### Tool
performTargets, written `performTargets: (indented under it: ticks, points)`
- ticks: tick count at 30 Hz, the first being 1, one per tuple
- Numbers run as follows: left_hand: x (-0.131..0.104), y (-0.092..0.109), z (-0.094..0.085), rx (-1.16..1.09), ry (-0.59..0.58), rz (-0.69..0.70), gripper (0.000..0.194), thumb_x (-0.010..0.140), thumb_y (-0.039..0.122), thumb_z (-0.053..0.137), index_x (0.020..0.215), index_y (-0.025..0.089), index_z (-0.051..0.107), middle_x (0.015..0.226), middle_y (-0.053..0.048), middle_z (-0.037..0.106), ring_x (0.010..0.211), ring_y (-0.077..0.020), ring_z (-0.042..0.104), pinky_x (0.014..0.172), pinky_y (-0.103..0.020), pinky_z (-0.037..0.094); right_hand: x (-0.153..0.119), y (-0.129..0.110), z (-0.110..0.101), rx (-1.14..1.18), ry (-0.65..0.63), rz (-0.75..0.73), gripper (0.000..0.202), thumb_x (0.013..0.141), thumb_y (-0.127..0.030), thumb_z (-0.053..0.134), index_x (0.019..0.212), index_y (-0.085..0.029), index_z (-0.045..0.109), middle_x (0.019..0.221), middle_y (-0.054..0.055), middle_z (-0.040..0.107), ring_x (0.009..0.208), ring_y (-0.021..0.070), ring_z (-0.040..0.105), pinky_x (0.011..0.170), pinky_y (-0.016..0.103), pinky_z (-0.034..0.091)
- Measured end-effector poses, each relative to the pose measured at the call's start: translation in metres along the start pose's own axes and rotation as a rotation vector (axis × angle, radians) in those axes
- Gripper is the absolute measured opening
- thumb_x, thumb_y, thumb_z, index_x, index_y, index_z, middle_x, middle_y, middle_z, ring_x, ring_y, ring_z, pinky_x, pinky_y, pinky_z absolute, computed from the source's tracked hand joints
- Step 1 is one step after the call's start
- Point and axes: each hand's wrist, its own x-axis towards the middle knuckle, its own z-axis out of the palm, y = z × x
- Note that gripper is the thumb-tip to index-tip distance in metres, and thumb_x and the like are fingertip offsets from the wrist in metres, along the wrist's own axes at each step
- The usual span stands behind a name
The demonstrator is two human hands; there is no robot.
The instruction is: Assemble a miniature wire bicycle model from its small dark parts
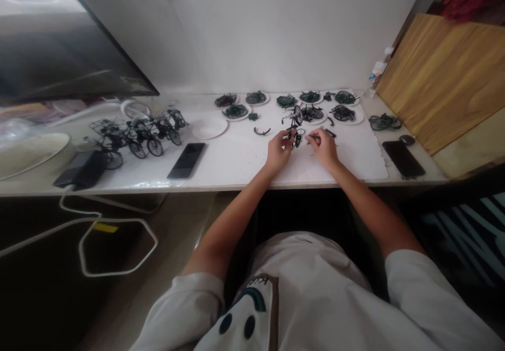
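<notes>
A small dark model bicycle (294,119) with thin wheels is held over the white sheet (232,156). My left hand (279,148) is closed around its lower part, fingers pressed on the frame. Just to the right, my right hand (324,147) pinches something small and thin that I cannot make out, close to the bicycle's wheel. A curved black part (262,131) lies on the sheet left of my left hand. Beyond my right hand rests another small black piece (330,122), and a dark bar (330,133) shows beside its fingers.
Plates with dark green bicycle parts (235,111) line the wall. An empty plate (209,128), a phone (187,160) and several assembled model bicycles (138,135) are at the left. Another phone (403,158), a bottle (376,74) and a wooden board (450,77) stand right.
</notes>
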Motion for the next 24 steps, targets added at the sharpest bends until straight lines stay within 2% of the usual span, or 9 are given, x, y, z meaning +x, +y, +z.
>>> performTargets:
  ticks: [7, 12, 19, 24]
  points:
    - [-0.0004, -0.0004, 0.0003, -0.009, 0.006, 0.013, 0.023, 0.103, 0.034, 0.070, 0.120, 0.019, 0.076, 0.122, -0.015, 0.084, 0.083, -0.0180, 0.079, 0.078, -0.031, 0.064, -0.0006, -0.0010, 0.0000, 0.009, 0.007, 0.022, 0.043, 0.103, -0.068, 0.063, 0.093, -0.026, 0.065, 0.079, 0.004, 0.064, 0.074, 0.0219, 0.059, 0.077, 0.039, 0.051]
    - [0.0001, -0.0024, 0.0017, -0.038, 0.013, 0.002, 0.022, 0.102, 0.028, 0.069, 0.120, 0.018, 0.075, 0.126, -0.016, 0.083, 0.087, -0.0191, 0.080, 0.084, -0.034, 0.065, -0.0004, -0.0001, 0.0002, 0.024, 0.001, 0.008, 0.039, 0.103, -0.063, 0.064, 0.092, -0.026, 0.065, 0.082, 0.005, 0.068, 0.075, 0.0224, 0.061, 0.078, 0.039, 0.052]
    - [0.0011, -0.0043, 0.0023, -0.007, -0.003, 0.018, 0.023, 0.104, 0.030, 0.069, 0.122, 0.019, 0.076, 0.127, -0.016, 0.083, 0.086, -0.0183, 0.079, 0.083, -0.032, 0.065, -0.0004, 0.0021, 0.0013, 0.037, -0.013, -0.001, 0.036, 0.104, -0.060, 0.064, 0.095, -0.026, 0.066, 0.095, 0.008, 0.075, 0.078, 0.0222, 0.064, 0.077, 0.038, 0.053]
    - [0.0017, -0.0038, 0.0017, -0.028, -0.007, 0.019, 0.022, 0.104, 0.028, 0.069, 0.122, 0.019, 0.075, 0.129, -0.017, 0.082, 0.091, -0.0202, 0.081, 0.086, -0.034, 0.067, 0.0009, 0.0032, 0.0006, 0.013, 0.001, -0.031, 0.036, 0.104, -0.059, 0.064, 0.092, -0.026, 0.066, 0.092, 0.007, 0.073, 0.076, 0.0222, 0.061, 0.077, 0.038, 0.051]
